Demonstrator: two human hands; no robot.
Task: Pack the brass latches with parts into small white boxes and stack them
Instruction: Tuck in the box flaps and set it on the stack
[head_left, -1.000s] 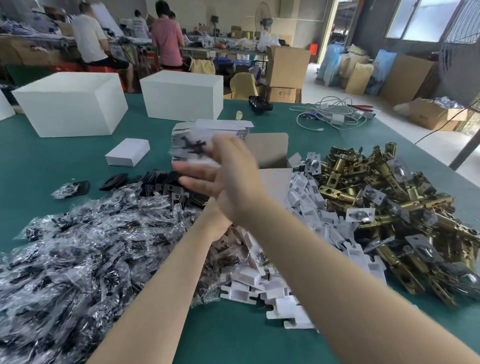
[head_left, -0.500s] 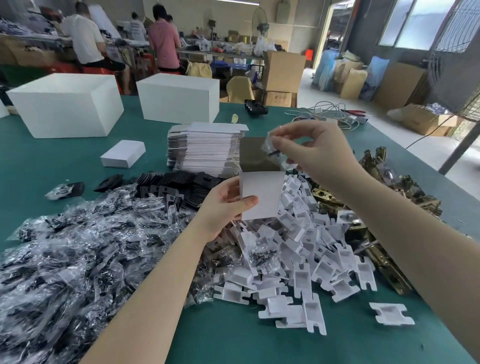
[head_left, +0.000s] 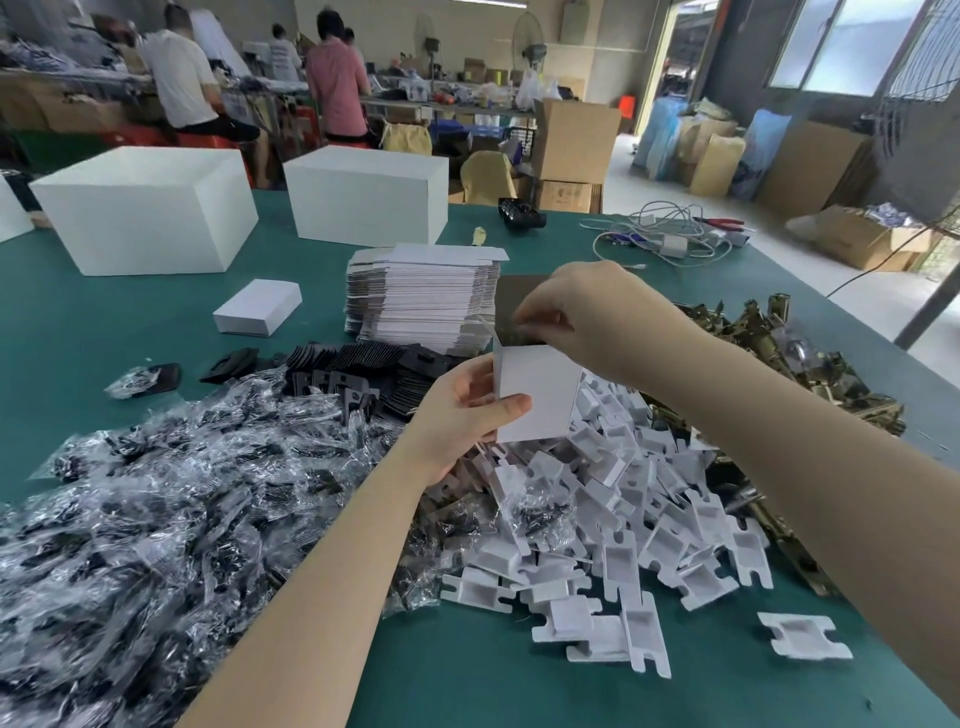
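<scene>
Two hands worked above the counter (head_left: 130, 332): left hand (head_left: 462, 410) clasped the light, crushable small white box (head_left: 535, 397) by its walls, right hand (head_left: 576, 317) pinched a parts bag into its mouth.

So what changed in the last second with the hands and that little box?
The right hand swung from the packet pile to the open small white box and lowered a clear packet into its top. The left hand took hold of the box. The piles stayed put.
</scene>
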